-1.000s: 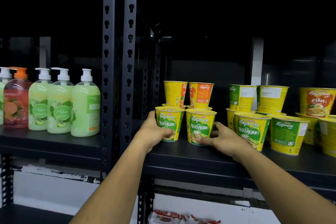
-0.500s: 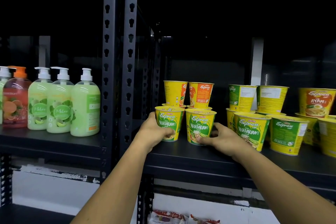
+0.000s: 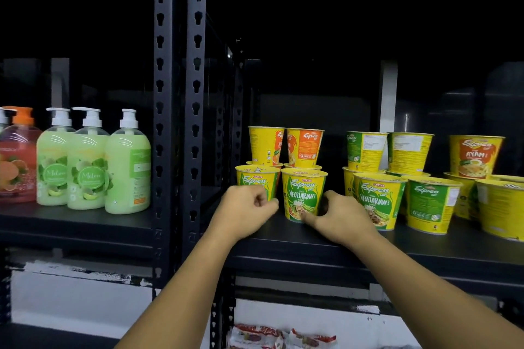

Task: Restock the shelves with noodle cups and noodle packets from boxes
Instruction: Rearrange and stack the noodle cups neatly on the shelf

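Note:
Two yellow-and-green vegetarian noodle cups stand side by side at the front left of the black shelf. My left hand is curled into a fist just in front of the left cup, hiding its lower half, and holds nothing. My right hand grips the right cup low down, thumb at the front of its base and fingers round its right side. Behind these two, two yellow-and-orange cups are stacked on other cups.
More noodle cups fill the shelf to the right, including an orange "Ayam" one. Black slotted uprights divide this bay from the green soap bottles on the left. Noodle packets lie below.
My left hand has come off the left cup, drawn back a little and closed into a fist. My right hand stays on the right cup.

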Demonstrator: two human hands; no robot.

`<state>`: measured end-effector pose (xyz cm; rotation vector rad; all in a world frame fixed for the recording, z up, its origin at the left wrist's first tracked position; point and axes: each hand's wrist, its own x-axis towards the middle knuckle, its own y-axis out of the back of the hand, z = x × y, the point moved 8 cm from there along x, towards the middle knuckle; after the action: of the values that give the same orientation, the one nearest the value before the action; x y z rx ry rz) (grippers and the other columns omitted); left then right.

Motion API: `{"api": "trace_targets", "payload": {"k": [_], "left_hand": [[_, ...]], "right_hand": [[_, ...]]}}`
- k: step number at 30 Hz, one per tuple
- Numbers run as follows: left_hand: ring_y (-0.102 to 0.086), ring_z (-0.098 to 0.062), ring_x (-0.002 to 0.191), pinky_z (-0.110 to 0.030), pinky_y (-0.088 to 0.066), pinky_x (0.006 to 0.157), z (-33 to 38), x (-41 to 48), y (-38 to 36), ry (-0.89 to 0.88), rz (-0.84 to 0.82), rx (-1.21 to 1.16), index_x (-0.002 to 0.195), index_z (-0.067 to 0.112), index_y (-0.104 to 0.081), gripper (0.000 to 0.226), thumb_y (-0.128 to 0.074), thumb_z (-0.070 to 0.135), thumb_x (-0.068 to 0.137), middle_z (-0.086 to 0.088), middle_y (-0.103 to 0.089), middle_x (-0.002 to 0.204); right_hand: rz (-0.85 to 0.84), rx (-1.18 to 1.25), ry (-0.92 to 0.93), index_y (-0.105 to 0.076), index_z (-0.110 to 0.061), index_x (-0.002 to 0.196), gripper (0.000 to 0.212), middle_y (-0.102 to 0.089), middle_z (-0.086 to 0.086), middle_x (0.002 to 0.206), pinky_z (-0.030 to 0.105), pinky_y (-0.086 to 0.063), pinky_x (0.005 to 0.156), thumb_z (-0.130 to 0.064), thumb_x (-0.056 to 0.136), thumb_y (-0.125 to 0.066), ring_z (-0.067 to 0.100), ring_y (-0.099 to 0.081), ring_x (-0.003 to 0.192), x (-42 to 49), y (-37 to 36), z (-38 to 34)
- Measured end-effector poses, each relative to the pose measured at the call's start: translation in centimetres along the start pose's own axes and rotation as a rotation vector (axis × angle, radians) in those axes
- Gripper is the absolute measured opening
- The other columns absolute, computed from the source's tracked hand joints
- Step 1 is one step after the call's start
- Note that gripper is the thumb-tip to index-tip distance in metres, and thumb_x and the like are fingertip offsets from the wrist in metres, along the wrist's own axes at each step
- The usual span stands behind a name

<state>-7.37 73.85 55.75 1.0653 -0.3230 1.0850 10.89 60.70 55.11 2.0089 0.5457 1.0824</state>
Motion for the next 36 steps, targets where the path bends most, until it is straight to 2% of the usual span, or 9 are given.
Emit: {"api": "trace_targets", "payload": {"k": [3, 9, 15, 18, 21, 24, 29, 32, 36], "left_hand": [[-0.059, -0.012, 0.063, -0.034, -0.052, 0.059, 1.2, -0.3, -1.1, -0.113, -0.127, 0.163, 0.066, 0.022, -0.062, 0.036, -0.06, 0.054, 0.081, 0.006, -0.062, 0.062], [-0.059, -0.006, 0.068, -0.031, -0.051, 0.06, 3.2, -1.3, -1.6, -0.297, -0.198, 0.297, 0.077, 0.025, -0.07, 0.028, -0.062, 0.048, 0.091, 0.011, -0.064, 0.07], [-0.059, -0.005, 0.08, -0.036, -0.053, 0.07, 7.3, -2.4, -5.3, -0.49, -0.353, 0.368, 0.093, 0.03, -0.072, 0.043, -0.043, 0.062, 0.096, 0.014, -0.067, 0.087], [-0.06, -0.007, 0.092, -0.037, -0.054, 0.08, 10.7, -2.9, -8.6, -0.561, -0.427, 0.342, 0.107, 0.031, -0.073, 0.04, -0.044, 0.058, 0.1, 0.013, -0.07, 0.102], [-0.061, -0.012, 0.107, -0.04, -0.053, 0.092, 13.0, -2.6, -12.0, -0.527, -0.534, 0.28, 0.121, 0.03, -0.071, 0.042, -0.045, 0.056, 0.101, 0.01, -0.069, 0.121], [-0.061, -0.019, 0.118, -0.04, -0.051, 0.099, 14.0, -1.5, -15.0, -0.4, -0.594, 0.282, 0.131, 0.031, -0.068, 0.054, -0.044, 0.064, 0.095, 0.005, -0.067, 0.132], [-0.061, -0.017, 0.109, -0.034, -0.051, 0.093, 13.1, 0.2, -17.2, -0.203, -0.6, 0.198, 0.115, 0.032, -0.074, 0.046, -0.056, 0.067, 0.091, 0.005, -0.069, 0.123], [-0.062, -0.014, 0.1, -0.033, -0.051, 0.084, 12.2, 0.3, -17.0, -0.144, -0.566, 0.169, 0.111, 0.031, -0.075, 0.057, -0.056, 0.076, 0.084, 0.007, -0.07, 0.112], [-0.063, -0.012, 0.095, -0.038, -0.054, 0.089, 12.0, 0.1, -16.4, -0.111, -0.55, 0.177, 0.104, 0.03, -0.076, 0.05, -0.057, 0.074, 0.087, 0.01, -0.071, 0.101]], "right_hand": [[0.04, -0.01, 0.06, -0.059, -0.024, 0.12, 0.05, -0.066, -0.008, 0.1, 0.031, -0.05, 0.071, -0.061, 0.088, -0.066, 0.016, -0.062, 0.092, -1.4, 1.2, -0.2], [-0.07, -0.042, 0.151, -0.061, -0.03, 0.137, 0.048, -0.068, -0.007, 0.127, 0.038, -0.051, 0.097, -0.058, 0.098, -0.053, 0.019, -0.057, 0.122, -5.3, 2.5, 3.2], [-0.087, -0.034, 0.102, -0.07, -0.038, 0.128, 0.043, -0.073, -0.012, 0.119, 0.037, -0.054, 0.09, -0.061, 0.1, -0.046, 0.013, -0.064, 0.109, -8.1, 5.2, 8.8], [-0.085, -0.006, 0.039, -0.07, -0.036, 0.129, 0.04, -0.072, -0.013, 0.125, 0.04, -0.053, 0.097, -0.056, 0.101, -0.048, 0.014, -0.063, 0.116, -8.7, 6.4, 11.3], [-0.077, -0.04, -0.02, -0.068, -0.031, 0.133, 0.042, -0.068, -0.007, 0.133, 0.04, -0.049, 0.103, -0.052, 0.103, -0.047, 0.019, -0.059, 0.125, -8.8, 7.3, 13.7], [-0.096, -0.094, -0.066, -0.066, -0.031, 0.134, 0.045, -0.071, -0.001, 0.128, 0.039, -0.051, 0.099, -0.054, 0.103, -0.043, 0.022, -0.061, 0.12, -8.7, 7.8, 15.7], [-0.148, -0.202, -0.007, -0.073, -0.026, 0.116, 0.047, -0.074, 0.003, 0.107, 0.04, -0.054, 0.086, -0.056, 0.102, -0.04, 0.023, -0.064, 0.102, -7.7, 8.1, 16.2], [-0.217, -0.212, 0.081, -0.068, -0.025, 0.13, 0.048, -0.07, 0.0, 0.127, 0.039, -0.051, 0.098, -0.053, 0.102, -0.041, 0.022, -0.061, 0.117, -6.8, 7.8, 15.9], [-0.3, -0.171, 0.195, -0.059, -0.023, 0.143, 0.05, -0.058, -0.006, 0.147, 0.037, -0.04, 0.114, -0.051, 0.105, -0.043, 0.016, -0.051, 0.135, -5.8, 7.1, 15.9]]}}
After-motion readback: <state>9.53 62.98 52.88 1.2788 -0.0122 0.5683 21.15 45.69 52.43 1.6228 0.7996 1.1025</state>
